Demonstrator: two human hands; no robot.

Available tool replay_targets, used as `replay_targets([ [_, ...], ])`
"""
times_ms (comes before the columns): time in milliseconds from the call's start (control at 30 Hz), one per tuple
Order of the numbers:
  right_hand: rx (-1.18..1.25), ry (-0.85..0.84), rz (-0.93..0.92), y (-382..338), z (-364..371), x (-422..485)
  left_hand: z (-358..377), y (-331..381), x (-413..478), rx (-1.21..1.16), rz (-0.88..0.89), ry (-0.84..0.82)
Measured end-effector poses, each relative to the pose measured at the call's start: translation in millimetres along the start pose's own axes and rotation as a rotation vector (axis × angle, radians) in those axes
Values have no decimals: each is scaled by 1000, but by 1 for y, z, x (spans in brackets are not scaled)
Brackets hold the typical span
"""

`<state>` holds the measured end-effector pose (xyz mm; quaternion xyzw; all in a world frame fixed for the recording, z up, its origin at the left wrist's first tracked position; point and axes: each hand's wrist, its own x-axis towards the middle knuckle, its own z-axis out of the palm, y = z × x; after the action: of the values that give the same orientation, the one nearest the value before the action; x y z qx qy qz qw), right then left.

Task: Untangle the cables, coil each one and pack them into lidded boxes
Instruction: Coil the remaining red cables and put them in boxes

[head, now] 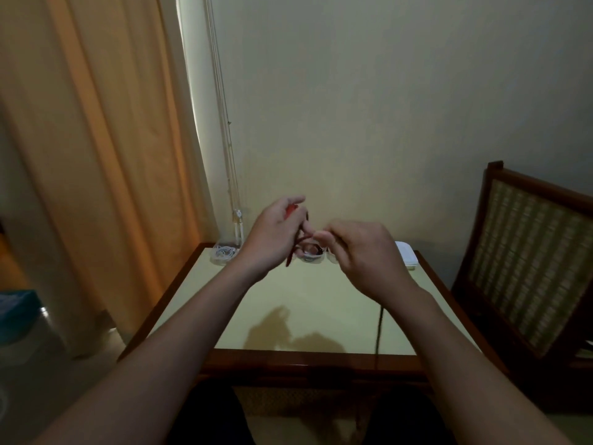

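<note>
Both my hands are raised above the table [308, 303]. My left hand [272, 232] grips a dark red cable [291, 256] with a red end showing by the thumb; loops of it wind round the fingers. My right hand [359, 248] pinches the same cable just right of the left fingers. The cable's free length [379, 329] hangs down from under my right hand past the table's front edge. At the table's far edge stand a clear box [223, 252] holding a coiled white cable, another clear box [309, 255] partly hidden behind my hands, and a white lid or box [406, 253].
A wooden chair with a woven back [526, 261] stands right of the table. Orange curtains [96, 155] hang at the left with blind cords [232, 175] down to the table corner. A plain wall is behind the table. A blue container [16, 313] sits at the far left.
</note>
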<state>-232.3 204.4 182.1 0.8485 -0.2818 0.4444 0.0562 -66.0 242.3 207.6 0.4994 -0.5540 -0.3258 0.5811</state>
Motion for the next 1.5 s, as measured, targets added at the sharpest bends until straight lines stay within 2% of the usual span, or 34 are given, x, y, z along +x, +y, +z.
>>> replay_targets([
  [67, 95, 79, 52, -1, -3, 4, 2, 5, -6, -1, -30, -111],
  [233, 381, 256, 421, -14, -12, 9, 8, 23, -16, -379, -182, -290],
  [300, 441, 214, 552, -16, -13, 12, 11, 27, -17, -482, -186, -332],
  [467, 697, 84, 660, -25, -10, 17, 16, 29, -14, -686, -205, -370],
  [633, 622, 122, 631, -19, -3, 19, 17, 27, -16, -694, -187, -352],
  [833, 514, 141, 641, -18, 2, 21, 22, 24, -17, -427, -101, -239],
  [1033, 522, 151, 644, -22, 1, 21, 19, 24, -16, -629, -175, -310],
  [1200, 631, 140, 692, -25, 5, 21, 15, 23, -14, -690, -214, -303],
  [1333, 704, 109, 697, -24, 1, 22, 11, 21, -10, -761, -233, -276],
  [1500, 613, 104, 678, -11, -4, 15, -9, 21, 4, -973, -255, -185],
])
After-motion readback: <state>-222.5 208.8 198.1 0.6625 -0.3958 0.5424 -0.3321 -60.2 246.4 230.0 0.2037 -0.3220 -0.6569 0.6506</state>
